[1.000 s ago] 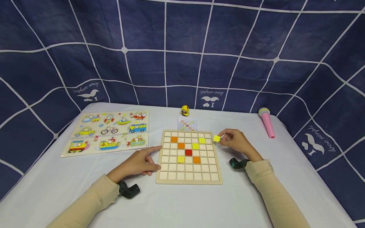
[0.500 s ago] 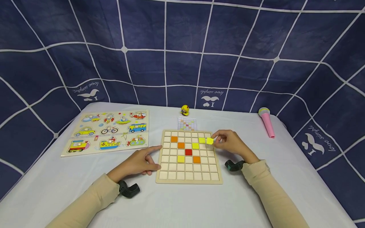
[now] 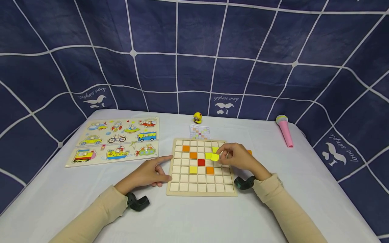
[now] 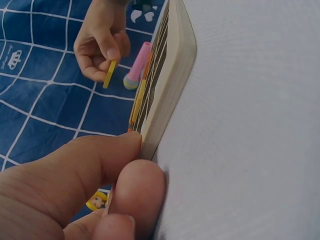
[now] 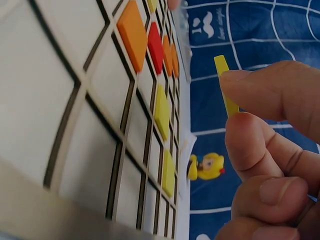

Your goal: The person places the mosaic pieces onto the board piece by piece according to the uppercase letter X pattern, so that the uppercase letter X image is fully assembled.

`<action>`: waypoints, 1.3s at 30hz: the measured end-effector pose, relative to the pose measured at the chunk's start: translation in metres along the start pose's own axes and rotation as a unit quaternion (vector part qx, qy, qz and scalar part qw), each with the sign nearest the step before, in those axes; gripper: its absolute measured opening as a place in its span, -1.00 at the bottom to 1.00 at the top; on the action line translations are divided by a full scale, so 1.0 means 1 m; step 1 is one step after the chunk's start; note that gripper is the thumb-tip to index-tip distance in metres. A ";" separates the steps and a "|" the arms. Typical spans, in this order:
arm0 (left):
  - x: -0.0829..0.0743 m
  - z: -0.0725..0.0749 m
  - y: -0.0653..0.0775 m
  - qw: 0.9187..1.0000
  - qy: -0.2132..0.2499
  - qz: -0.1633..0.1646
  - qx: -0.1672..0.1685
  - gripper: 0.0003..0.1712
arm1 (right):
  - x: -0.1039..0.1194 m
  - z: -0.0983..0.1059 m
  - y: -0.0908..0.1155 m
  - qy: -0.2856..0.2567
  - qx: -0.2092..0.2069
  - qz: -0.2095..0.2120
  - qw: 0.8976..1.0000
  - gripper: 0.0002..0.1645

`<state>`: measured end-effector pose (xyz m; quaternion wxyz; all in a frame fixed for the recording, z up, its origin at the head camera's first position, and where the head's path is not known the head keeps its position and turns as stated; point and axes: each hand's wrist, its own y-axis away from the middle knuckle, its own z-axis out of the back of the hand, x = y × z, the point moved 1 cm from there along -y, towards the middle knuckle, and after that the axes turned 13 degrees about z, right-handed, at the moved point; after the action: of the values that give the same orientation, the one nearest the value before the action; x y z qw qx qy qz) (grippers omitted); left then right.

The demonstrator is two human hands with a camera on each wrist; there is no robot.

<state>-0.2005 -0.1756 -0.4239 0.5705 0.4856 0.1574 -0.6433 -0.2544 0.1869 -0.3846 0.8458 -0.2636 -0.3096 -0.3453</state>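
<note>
My right hand (image 3: 237, 156) pinches a yellow square tile (image 3: 214, 157) between thumb and fingertip, above the right part of a wooden grid board (image 3: 201, 194). In the right wrist view the tile is edge-on and raised off the board's surface. On the board sit a red tile (image 3: 201, 162), several orange tiles (image 3: 186, 148) and several yellow tiles (image 3: 192, 169). My left hand (image 3: 149, 172) rests at the board's left edge, index finger and thumb spread apart and touching the rim. The left wrist view shows the thumb (image 4: 115, 155) against that edge.
Behind the board lies a printed pattern card (image 3: 199, 132), with a small yellow figurine (image 3: 197, 117) beyond it. A vehicle puzzle board (image 3: 115, 141) lies at left, a pink toy microphone (image 3: 284, 131) at far right. Behind my right hand, part of an orange tile (image 3: 250, 152) shows.
The right hand has carried the yellow tile leftward from beside the board's right edge to over its squares. An orange tile now shows behind that hand. The left hand stays put.
</note>
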 end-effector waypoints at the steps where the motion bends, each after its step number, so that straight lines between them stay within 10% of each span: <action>1: 0.000 0.000 0.000 1.000 0.001 -0.001 0.001 -0.02 | 0.001 -0.002 0.000 -0.001 0.003 0.004 1.000 -0.72; 39: 0.002 0.000 -0.001 1.000 -0.012 -0.004 -0.003 -0.02 | 0.046 -0.073 -0.015 -0.013 0.100 0.071 0.992 -0.79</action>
<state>-0.2011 -0.1765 -0.4262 0.5708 0.4758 0.1543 -0.6511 -0.2149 0.1104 -0.3976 0.8859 -0.2038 -0.3345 -0.2485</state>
